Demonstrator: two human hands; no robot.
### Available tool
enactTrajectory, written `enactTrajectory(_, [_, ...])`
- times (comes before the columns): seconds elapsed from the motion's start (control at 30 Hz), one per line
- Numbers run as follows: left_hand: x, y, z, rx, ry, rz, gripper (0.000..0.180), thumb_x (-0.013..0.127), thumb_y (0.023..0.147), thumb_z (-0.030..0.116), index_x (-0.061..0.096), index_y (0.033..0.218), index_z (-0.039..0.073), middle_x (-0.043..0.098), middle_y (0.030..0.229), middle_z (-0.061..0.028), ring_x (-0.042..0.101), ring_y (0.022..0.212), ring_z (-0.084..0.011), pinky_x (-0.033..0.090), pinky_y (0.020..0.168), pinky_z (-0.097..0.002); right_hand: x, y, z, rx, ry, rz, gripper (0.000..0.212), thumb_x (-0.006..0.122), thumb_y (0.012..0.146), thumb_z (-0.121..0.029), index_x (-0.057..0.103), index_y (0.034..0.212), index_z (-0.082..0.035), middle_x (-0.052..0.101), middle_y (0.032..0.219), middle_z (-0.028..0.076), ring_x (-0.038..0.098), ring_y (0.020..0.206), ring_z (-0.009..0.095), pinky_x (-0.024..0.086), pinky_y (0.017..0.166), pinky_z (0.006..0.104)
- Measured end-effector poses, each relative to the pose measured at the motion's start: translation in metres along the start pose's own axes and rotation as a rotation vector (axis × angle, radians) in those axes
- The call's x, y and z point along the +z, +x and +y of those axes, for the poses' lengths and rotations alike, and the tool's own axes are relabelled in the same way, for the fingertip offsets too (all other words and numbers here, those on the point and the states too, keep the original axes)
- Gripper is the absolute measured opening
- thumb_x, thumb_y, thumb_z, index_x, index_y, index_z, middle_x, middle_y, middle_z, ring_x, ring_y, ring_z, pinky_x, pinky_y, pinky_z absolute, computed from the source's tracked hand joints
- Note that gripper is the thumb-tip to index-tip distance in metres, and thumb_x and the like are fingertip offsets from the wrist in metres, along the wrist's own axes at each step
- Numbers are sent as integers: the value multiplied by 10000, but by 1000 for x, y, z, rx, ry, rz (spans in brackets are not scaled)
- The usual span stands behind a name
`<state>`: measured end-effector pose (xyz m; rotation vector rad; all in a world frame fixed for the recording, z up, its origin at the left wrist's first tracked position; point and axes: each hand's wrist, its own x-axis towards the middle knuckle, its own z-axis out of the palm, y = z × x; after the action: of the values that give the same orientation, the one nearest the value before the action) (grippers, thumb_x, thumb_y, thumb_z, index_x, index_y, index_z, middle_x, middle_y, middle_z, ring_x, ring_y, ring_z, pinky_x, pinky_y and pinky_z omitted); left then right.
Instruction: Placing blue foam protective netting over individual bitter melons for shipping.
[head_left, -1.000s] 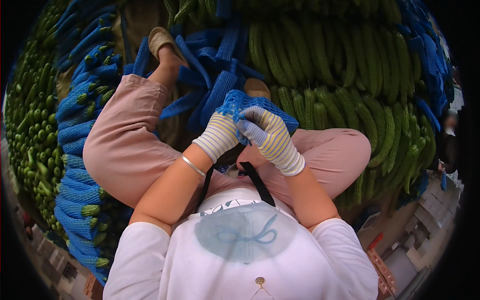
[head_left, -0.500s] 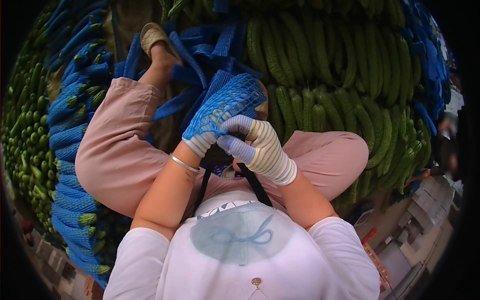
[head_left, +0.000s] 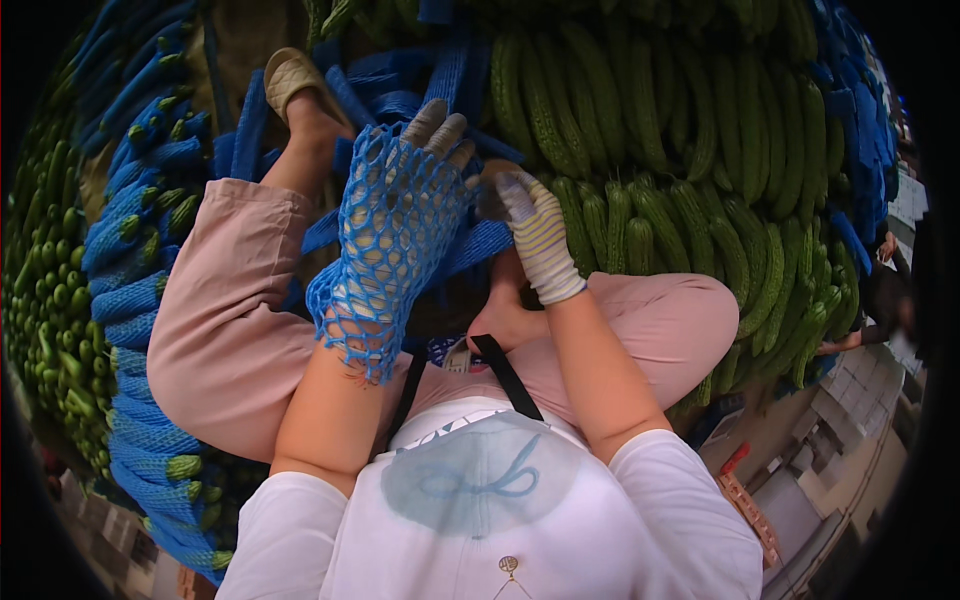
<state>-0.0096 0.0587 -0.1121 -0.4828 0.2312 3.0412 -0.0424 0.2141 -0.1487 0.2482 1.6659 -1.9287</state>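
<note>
My left hand (head_left: 400,215), in a striped glove, is inside a blue foam net sleeve (head_left: 375,240). The mesh stretches over the palm, wrist and lower forearm. Grey fingertips poke out of its far end, stretched and slightly apart. Just right of those fingertips is my right hand (head_left: 545,235), in a yellow-and-grey striped glove. It is off the net, and its slightly bent, somewhat blurred fingers seem to hold nothing. More flat blue net sleeves (head_left: 385,80) lie beyond my hands. Long, bumpy green gourds (head_left: 640,100) lie in rows to the right.
Gourds in blue nets (head_left: 135,300) are stacked along the left, beside a pile of small green vegetables (head_left: 60,290). My bent legs (head_left: 230,320) flank the work area. At the right edge, another person's arm (head_left: 845,342) shows near more blue nets (head_left: 865,130).
The blue net has been drawn down over my left hand to the forearm, and its fingertips now come through. My right hand has released the net and moved right and away from me.
</note>
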Motion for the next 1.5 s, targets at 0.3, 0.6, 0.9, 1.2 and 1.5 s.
enactTrajectory(0.3, [-5, 4, -10, -167, 431, 71, 504, 417, 948, 228, 284, 1385, 16, 355, 1408, -123, 437, 1232, -186, 378, 1007, -393, -8, 150, 27, 115, -1173, 348, 526, 562, 786, -291, 487, 1227, -16, 525, 1228, 204, 499, 1151, 344, 402, 980, 429])
enactTrajectory(0.6, [37, -11, -10, -126, 1534, 267, 382, 506, 761, 43, 633, 1114, 115, 557, 1236, -142, 493, 1173, -303, 403, 967, -400, -1, 145, 30, 167, -1380, 412, 630, 726, 664, -322, 515, 1199, -65, 493, 1247, 168, 472, 1172, 330, 411, 970, 416])
enactTrajectory(0.9, [-10, -9, -16, 161, 1597, 156, 793, 728, 744, 181, 298, 1372, -40, 402, 1330, -199, 523, 1093, -247, 414, 948, -319, -14, 72, -65, -452, -185, 45, 503, 725, 756, -171, 500, 1167, 14, 595, 1014, 122, 591, 930, 226, 470, 845, 319])
enactTrajectory(1.2, [41, -37, -42, 77, 1408, -101, 813, 731, 738, 113, 273, 1399, -5, 526, 1148, -135, 556, 963, -152, 473, 833, -283, -22, -27, -78, 130, 864, -107, 451, 669, 837, -261, 499, 1202, -57, 576, 1093, 113, 581, 991, 262, 489, 882, 413])
enactTrajectory(1.5, [33, -71, -56, -180, 1061, 34, 664, 637, 802, 49, 303, 1374, 3, 563, 1145, -86, 569, 979, -139, 464, 837, -246, 1, -70, -70, -192, 395, 50, 569, 769, 744, -134, 426, 1177, 3, 567, 1008, 88, 566, 916, 151, 488, 811, 275])
